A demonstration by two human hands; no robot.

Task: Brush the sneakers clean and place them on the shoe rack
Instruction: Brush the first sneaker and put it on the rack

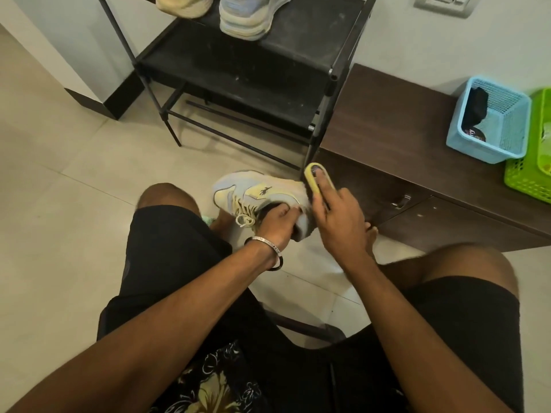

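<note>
A pale blue and yellow sneaker (pixel 253 190) is held above the floor between my knees, toe pointing left. My left hand (pixel 278 223) grips it at the collar, fingers inside the opening. My right hand (pixel 343 219) holds a yellow brush (pixel 316 178) against the sneaker's heel side. A matching pale sneaker (pixel 250 16) stands on the top shelf of the black shoe rack (pixel 238 73), with a beige shoe (pixel 185 5) beside it on the left.
A dark wooden low cabinet (pixel 396 144) stands right of the rack. On it sit a blue basket (pixel 492 120) with dark items and a green basket (pixel 533 162). Beige floor tiles (pixel 74 189) spread to the left. I sit on a chair.
</note>
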